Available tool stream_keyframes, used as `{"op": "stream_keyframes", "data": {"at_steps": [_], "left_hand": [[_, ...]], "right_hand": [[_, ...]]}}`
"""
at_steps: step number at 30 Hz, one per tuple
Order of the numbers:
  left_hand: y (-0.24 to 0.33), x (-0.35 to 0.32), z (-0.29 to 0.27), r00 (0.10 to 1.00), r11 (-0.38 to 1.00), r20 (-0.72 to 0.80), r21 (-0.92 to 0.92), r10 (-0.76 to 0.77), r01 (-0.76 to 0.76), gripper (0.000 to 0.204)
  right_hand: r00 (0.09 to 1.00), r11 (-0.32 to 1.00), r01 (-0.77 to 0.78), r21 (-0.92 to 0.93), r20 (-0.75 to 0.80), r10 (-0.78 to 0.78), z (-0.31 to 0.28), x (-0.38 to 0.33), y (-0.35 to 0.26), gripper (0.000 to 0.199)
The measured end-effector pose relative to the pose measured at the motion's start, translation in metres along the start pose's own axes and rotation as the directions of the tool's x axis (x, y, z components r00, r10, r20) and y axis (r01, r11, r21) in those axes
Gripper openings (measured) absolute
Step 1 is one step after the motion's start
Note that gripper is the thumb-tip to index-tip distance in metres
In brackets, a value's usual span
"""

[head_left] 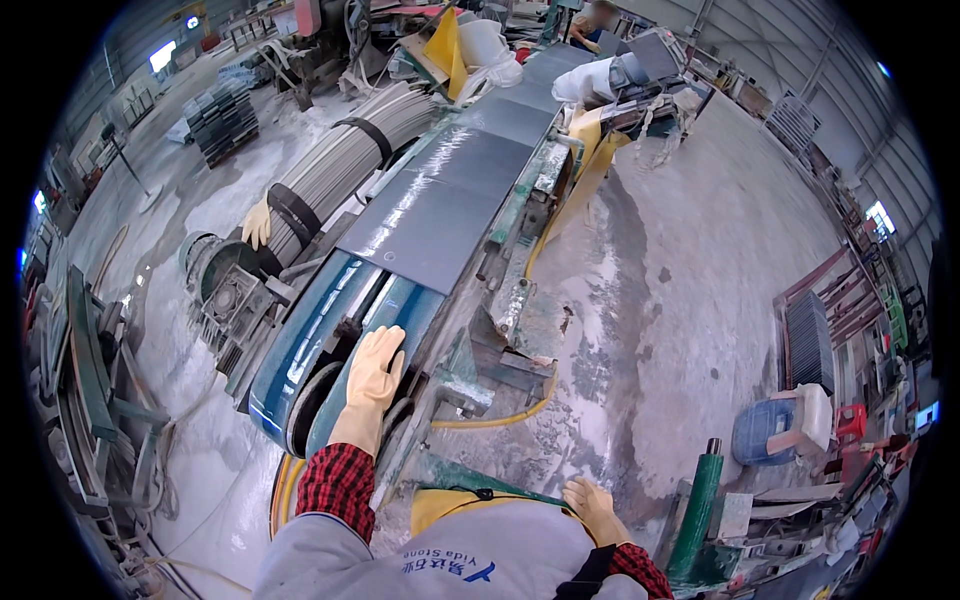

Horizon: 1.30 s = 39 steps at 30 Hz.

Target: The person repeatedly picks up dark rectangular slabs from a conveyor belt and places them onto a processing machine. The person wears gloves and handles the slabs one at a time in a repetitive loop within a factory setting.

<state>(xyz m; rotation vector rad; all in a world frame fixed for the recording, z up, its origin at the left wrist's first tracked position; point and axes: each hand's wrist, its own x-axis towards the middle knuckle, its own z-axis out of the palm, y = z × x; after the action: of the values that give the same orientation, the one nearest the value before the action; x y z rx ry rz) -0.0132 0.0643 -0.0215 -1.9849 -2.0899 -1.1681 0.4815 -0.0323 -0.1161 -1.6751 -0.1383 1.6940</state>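
Observation:
My left hand [376,372], in a cream rubber glove, lies over the near end of the blue-green conveyor belt [402,306]. Its fingers are stretched out, with nothing held. Just past the fingertips is the near edge of a dark grey, glossy stone slab [428,205]. More slabs follow it in a line toward the far end, partly on the belts. A second blue belt [303,340] runs alongside on the left. My right hand [593,508], also pale-gloved, hangs low by my waist, away from the slab. Its fingers look loosely extended and nothing shows in them.
A motor [232,300] and a strapped bundle of pale strips [340,165] with a glove [257,224] border the conveyor's left. A yellow hose [500,420] curves on its right. Beyond stand a green post [697,512] and a blue container [765,435]. Another person [592,28] is at the far end.

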Motion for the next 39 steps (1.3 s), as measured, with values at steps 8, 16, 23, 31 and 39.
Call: {"op": "stream_keyframes", "data": {"at_steps": [8, 16, 23, 31, 39], "left_hand": [[0.004, -0.004, -0.005, 1.000, 1.000, 0.000, -0.003, -0.009, 0.009, 0.034], [0.003, -0.010, -0.009, 0.999, 0.999, 0.026, -0.018, -0.036, 0.037, 0.036], [0.005, -0.014, -0.010, 1.000, 1.000, 0.006, -0.005, -0.012, 0.012, 0.036], [0.007, -0.017, -0.015, 0.999, 0.999, 0.043, -0.035, -0.002, 0.003, 0.036], [0.014, 0.048, -0.020, 0.526, 0.000, 0.420, -0.782, -0.740, 0.624, 0.047]], "right_hand": [[0.999, 0.996, -0.031, -0.078, 0.021, 0.033, -0.005, 0.006, 0.002, 0.034], [1.000, 0.999, -0.016, 0.042, 0.016, 0.016, 0.000, -0.001, -0.001, 0.028], [0.997, 0.998, -0.018, 0.066, 0.079, 0.013, -0.013, 0.009, 0.005, 0.030], [0.998, 0.999, 0.010, 0.039, 0.069, -0.013, -0.018, 0.018, 0.010, 0.031], [0.994, 0.998, 0.038, 0.045, 0.103, -0.043, -0.036, 0.035, 0.026, 0.040]]}}
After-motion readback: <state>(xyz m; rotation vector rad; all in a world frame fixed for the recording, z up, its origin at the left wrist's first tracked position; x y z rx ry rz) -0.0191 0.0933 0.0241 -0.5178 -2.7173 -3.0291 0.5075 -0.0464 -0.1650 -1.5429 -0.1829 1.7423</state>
